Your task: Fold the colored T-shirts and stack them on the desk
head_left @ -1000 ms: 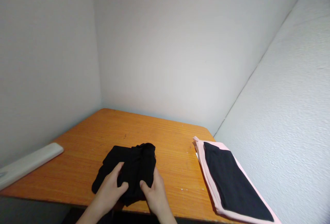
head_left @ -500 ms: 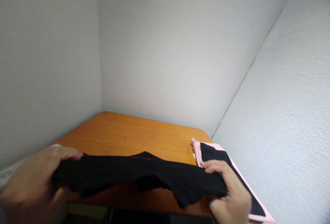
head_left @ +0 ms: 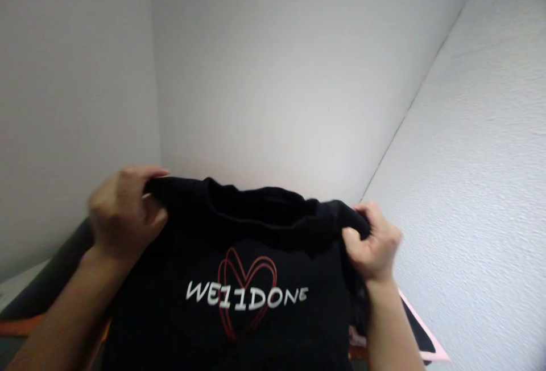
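Observation:
A black T-shirt [head_left: 170,331] hangs stretched between my two hands, its front toward me. On its chest are white lettering reading "WE11DONE" and a red outlined heart. My left hand [head_left: 125,209] is closed on the shirt's left shoulder, thumb and fingers pinching the cloth. At the opposite shoulder, my right hand [head_left: 375,240] is closed on the fabric. The neck opening sags between the hands. The shirt's lower part runs out of the bottom of the view.
Behind the shirt, only bits of the orange-brown wooden table [head_left: 21,325] show. A pink-edged black folded item [head_left: 426,345] lies at the lower right. White walls [head_left: 273,75] rise at the back and sides.
Both hands have risen, lifting the shirt from a bunched, horizontal strip over the table to hanging open with its printed front showing. It now hides most of the table.

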### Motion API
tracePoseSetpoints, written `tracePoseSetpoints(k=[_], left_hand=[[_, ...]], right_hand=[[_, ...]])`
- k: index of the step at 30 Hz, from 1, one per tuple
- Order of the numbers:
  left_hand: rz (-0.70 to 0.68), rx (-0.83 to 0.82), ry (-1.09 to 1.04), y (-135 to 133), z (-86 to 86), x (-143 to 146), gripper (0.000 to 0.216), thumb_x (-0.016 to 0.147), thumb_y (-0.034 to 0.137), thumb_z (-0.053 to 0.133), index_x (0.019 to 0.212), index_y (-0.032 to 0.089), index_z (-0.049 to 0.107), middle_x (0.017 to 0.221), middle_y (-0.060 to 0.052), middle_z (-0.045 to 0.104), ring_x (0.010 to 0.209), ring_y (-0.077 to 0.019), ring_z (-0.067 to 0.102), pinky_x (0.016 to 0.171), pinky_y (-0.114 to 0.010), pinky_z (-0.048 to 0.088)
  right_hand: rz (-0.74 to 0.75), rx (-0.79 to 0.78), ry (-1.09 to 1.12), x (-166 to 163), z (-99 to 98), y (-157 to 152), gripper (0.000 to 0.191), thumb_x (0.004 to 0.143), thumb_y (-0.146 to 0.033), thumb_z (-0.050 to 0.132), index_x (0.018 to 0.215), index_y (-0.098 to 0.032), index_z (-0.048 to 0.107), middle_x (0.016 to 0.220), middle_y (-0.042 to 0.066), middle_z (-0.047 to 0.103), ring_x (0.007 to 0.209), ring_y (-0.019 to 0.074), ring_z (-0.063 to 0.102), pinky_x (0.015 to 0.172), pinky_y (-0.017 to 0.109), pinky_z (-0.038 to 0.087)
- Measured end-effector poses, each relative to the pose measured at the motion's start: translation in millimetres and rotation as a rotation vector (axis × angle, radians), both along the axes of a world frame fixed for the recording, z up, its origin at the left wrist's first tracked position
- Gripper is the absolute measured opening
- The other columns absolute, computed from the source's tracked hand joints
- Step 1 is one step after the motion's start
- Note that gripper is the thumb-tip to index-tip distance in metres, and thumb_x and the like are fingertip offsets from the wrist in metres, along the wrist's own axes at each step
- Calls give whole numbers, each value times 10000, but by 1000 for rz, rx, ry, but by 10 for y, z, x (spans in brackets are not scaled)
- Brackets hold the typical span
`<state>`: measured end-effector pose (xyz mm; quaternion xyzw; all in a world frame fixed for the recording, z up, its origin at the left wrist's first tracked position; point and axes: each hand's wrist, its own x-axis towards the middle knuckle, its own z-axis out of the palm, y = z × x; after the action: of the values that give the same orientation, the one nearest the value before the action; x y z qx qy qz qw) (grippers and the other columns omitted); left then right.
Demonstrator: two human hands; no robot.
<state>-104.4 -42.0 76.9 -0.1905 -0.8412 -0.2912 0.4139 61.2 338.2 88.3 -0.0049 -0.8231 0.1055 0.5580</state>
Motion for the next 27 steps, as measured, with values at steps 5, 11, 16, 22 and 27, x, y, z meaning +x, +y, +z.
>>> tracePoseSetpoints(k=[5, 11, 16, 22, 27], left_hand=[[-6, -392, -118, 549, -390, -663, 409, 852, 134, 401, 1236, 119, 541, 1220, -123, 578, 1160, -278, 516, 1024, -427, 410], [-155, -550, -419, 772, -1310, -967, 387, 921, 228, 373, 1228, 157, 597, 1307, -125, 593, 1214, -260, 511, 1076, -420, 363], [-224, -615, -495, 1192, -1559, -1006, 435, 975, 352, 322, 1302, 210, 572, 1400, -96, 550, 1313, -268, 455, 1128, -466, 291], [-126, -639, -583, 1534, -1997, -892, 566, 956, 473, 339, 1449, 208, 423, 1555, -154, 322, 1459, -339, 216, 1110, -704, 41], [-51, -638, -549, 1481, -2220, -949, 637, 952, 532, 272, 1497, 208, 334, 1592, -125, 202, 1483, -317, 139, 1103, -694, -79]], right_hand=[[-160, 76, -389, -969, -512, 183, 304, 803, -186, 478, 1085, -141, 584, 1054, 140, 585, 1030, 286, 503, 900, 401, 405], [-37, -14, -811, -1388, -1379, -3, 336, 905, -234, 504, 1233, -166, 533, 1249, 141, 540, 1184, 292, 436, 983, 408, 334], [66, 34, -908, -1732, -1617, -231, 299, 971, -336, 480, 1224, -196, 556, 1259, 118, 575, 1211, 277, 449, 971, 408, 330], [141, 124, -919, -1959, -1858, -407, 226, 982, -328, 481, 1154, -234, 593, 1217, 72, 596, 1198, 250, 447, 1000, 407, 298], [121, 128, -826, -1998, -2011, -402, 176, 930, -287, 524, 1061, -189, 586, 1138, 92, 565, 1091, 255, 458, 954, 401, 331]])
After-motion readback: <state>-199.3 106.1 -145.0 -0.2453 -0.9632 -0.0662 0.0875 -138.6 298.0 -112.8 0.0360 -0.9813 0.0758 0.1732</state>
